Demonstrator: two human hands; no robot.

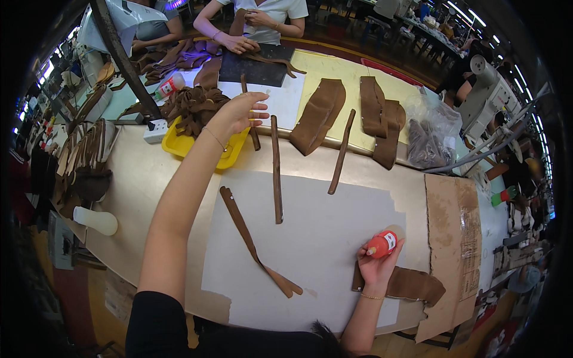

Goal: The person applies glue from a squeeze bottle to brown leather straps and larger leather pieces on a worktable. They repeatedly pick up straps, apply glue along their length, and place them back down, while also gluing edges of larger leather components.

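My left hand (242,112) is stretched far forward, fingers apart, holding nothing. It passes over a narrow brown strip (255,138), partly hidden behind it, and beside a yellow basket (231,156) heaped with brown strips (194,107). In my right hand (377,269) is a red squeeze bottle (384,243) with a white label and a pale nozzle, tilted toward the left. Beneath that wrist lies a wide brown piece (418,285). Between my arms, a long brown strip with a split end (248,235) rests on the grey sheet (334,238).
Two more narrow strips (276,170) (342,152) lie ahead, with wide brown pieces (319,116) on the yellow surface behind. Cardboard (453,244) covers the right side. A white bottle (95,221) lies at left. Across the table, a person's hands (239,43) handle brown material.
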